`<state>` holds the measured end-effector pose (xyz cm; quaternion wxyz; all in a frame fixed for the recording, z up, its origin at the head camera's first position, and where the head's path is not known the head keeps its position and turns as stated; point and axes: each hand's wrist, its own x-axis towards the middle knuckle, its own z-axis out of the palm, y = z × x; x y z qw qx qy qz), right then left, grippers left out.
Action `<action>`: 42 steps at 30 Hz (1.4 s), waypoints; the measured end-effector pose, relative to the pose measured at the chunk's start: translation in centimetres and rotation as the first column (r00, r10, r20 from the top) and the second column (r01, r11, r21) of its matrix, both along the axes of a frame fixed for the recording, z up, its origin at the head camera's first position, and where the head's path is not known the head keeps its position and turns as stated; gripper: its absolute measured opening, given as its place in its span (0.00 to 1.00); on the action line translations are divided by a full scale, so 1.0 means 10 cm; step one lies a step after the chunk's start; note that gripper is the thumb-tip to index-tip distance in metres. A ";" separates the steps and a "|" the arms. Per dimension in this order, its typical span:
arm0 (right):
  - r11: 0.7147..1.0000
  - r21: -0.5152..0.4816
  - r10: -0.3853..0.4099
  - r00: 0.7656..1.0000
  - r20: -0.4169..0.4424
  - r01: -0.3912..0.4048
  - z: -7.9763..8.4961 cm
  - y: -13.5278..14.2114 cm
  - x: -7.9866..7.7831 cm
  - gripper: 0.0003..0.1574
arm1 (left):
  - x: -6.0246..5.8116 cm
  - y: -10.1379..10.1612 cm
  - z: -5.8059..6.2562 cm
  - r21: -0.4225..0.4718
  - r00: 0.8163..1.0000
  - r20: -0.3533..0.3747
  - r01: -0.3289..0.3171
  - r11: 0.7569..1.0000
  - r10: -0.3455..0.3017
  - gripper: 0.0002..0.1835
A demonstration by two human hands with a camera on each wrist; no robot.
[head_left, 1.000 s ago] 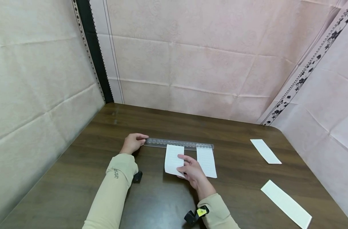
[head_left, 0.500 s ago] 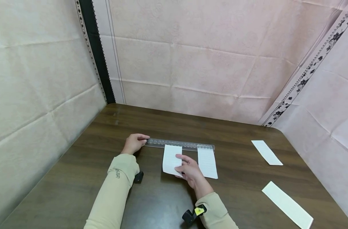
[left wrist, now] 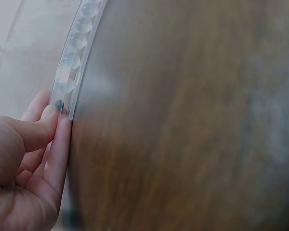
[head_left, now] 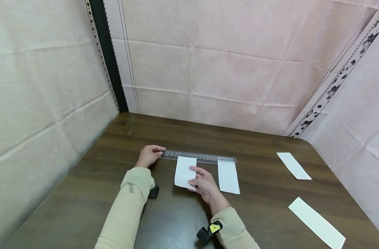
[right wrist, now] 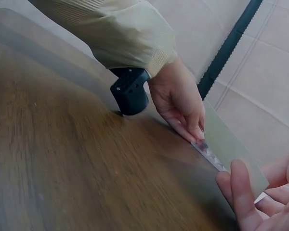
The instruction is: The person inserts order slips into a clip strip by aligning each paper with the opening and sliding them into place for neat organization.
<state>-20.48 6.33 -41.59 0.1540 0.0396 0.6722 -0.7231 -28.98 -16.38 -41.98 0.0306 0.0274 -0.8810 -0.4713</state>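
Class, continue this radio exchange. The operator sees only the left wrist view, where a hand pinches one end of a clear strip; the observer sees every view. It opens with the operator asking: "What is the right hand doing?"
Observer: The right hand grips a white card by its right edge.
Operator: Is anything at the far end of the clear strip?
Observer: Yes, a second card, with its upper edge at the strip.
Operator: What else lies on the table?
Observer: A far slip and a near slip, apart from each other, toward the table's right side.
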 end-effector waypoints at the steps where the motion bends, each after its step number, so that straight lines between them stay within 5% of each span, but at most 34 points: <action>1: 1.000 -0.003 0.005 1.000 -0.001 -0.005 0.01 -0.02 0.00 0.33 | 0.00 0.00 0.00 0.002 1.000 0.001 -0.001 1.000 0.001 0.11; 42: 0.995 -0.081 0.059 0.997 0.055 -0.054 -0.01 -0.42 -0.15 0.30 | 0.02 0.02 0.02 -0.005 1.000 0.005 -0.028 1.000 0.028 0.10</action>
